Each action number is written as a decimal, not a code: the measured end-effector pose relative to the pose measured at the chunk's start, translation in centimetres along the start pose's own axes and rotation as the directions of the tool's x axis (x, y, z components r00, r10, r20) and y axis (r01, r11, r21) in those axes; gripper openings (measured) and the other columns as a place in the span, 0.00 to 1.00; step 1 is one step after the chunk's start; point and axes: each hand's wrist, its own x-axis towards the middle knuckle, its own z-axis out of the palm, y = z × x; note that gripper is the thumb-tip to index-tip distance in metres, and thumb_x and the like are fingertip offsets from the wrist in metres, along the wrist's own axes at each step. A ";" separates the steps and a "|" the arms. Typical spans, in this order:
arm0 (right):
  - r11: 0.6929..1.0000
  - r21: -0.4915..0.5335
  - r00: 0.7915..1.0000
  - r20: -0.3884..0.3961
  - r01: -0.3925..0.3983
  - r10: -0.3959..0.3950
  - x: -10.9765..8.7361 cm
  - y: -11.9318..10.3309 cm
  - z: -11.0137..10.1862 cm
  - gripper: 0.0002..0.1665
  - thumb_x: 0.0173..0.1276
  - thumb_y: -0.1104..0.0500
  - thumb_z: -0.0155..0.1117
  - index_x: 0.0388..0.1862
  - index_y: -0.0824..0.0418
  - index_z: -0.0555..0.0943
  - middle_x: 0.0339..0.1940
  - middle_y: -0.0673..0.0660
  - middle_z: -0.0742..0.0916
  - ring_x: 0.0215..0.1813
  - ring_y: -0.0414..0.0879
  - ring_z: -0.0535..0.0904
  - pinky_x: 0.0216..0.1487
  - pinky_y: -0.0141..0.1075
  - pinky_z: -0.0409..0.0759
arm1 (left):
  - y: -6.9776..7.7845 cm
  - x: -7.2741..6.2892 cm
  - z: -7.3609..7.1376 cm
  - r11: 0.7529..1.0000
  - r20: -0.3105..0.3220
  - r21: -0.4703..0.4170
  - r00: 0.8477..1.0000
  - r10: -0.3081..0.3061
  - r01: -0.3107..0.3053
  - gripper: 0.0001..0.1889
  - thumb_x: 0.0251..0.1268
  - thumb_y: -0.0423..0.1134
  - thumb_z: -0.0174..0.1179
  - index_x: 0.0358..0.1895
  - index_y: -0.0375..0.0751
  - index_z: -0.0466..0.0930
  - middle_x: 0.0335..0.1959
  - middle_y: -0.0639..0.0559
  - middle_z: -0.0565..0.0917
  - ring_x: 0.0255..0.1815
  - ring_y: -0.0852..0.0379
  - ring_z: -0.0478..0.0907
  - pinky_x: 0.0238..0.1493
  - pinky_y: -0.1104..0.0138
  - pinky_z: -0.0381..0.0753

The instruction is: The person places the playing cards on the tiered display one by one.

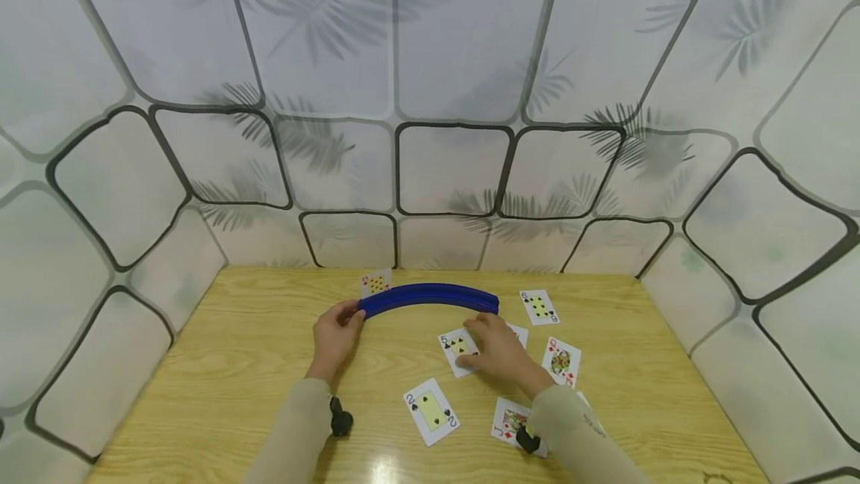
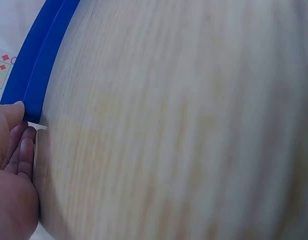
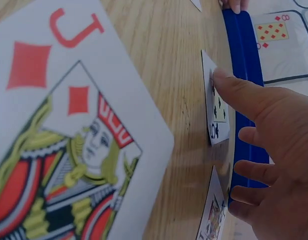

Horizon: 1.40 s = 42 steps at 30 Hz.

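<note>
A blue curved card holder (image 1: 430,294) lies toward the back of the wooden table. My left hand (image 1: 334,337) grips its left end, thumb on the near side in the left wrist view. Upright in the holder near that end stands an eight of diamonds (image 3: 272,32). My right hand (image 1: 500,349) hovers over a five of clubs (image 1: 455,350), fingers spread and relaxed. Its thumb (image 3: 236,89) overlaps the card in the right wrist view; whether it touches, I cannot tell. Another card (image 1: 520,334) is partly hidden behind this hand.
Loose face-up cards lie around: a two of spades (image 1: 432,411) in front, a jack of diamonds (image 1: 508,421) partly under the right forearm, a red queen (image 1: 561,361), and a black six (image 1: 539,307) at back right. A patterned wall (image 1: 443,170) borders the table (image 1: 255,364).
</note>
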 end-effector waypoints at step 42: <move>0.997 -0.061 0.996 0.071 -0.041 0.045 0.1 -0.5 0.0 0.47 0.61 0.42 0.81 0.73 0.64 0.76 0.75 0.71 0.74 0.76 0.69 0.69 0.73 0.66 0.71 | -0.1 0.1 0.0 1.000 0.005 -0.005 1.000 -0.010 0.010 0.14 0.73 0.33 0.67 0.58 0.32 0.86 0.50 0.37 0.90 0.50 0.43 0.86 0.53 0.61 0.85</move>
